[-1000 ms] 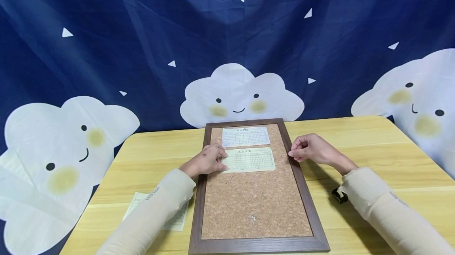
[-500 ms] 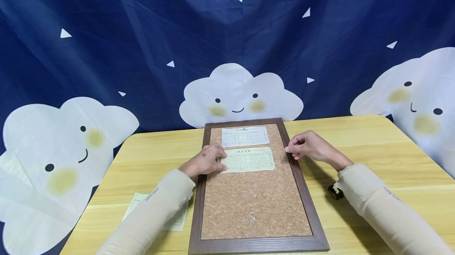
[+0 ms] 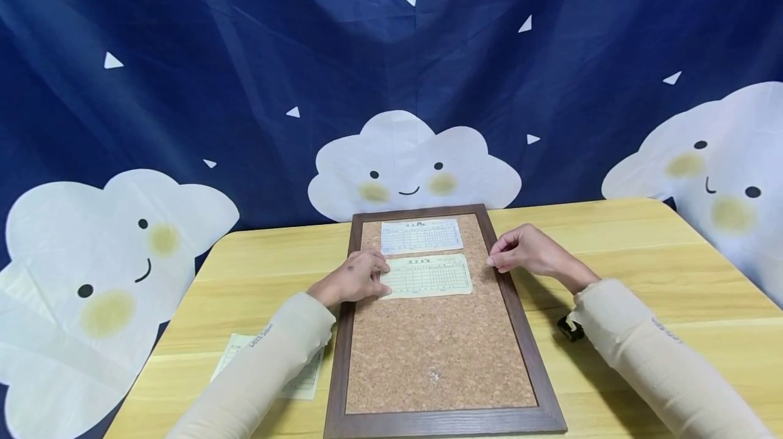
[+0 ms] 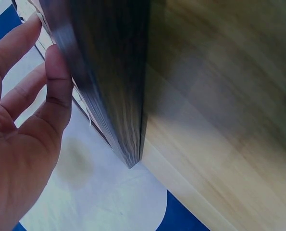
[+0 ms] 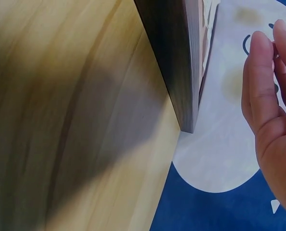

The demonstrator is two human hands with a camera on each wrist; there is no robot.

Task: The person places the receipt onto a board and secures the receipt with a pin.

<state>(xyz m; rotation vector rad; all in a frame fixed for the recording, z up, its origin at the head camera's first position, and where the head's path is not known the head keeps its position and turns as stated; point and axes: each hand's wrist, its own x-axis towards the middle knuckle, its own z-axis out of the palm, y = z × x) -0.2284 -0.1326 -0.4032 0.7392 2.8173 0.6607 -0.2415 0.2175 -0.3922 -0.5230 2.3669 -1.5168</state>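
Observation:
A corkboard [image 3: 440,350] with a dark wooden frame stands propped on the table. On it lie a pale blue-white printed slip [image 3: 422,236] and, just below, a pale yellow printed slip [image 3: 428,276]. My left hand [image 3: 357,277] presses the yellow slip's left end to the cork, thumb and fingers spread apart. At the frame's right side, level with the gap between the slips, is my right hand [image 3: 527,252]. Its thumb and forefinger come together on a small dark thing [image 5: 276,50], mostly hidden by the fingertips; I cannot tell its kind.
More printed slips [image 3: 300,384] lie on the wooden table [image 3: 263,269], partly under my left sleeve. A small black object [image 3: 570,329] shows beside my right cuff. Behind the table hangs a blue curtain [image 3: 269,38] with cloud prints.
My right hand has shifted a little left, its fingertips passing over the frame toward the cork. My left hand keeps its place on the yellow slip.

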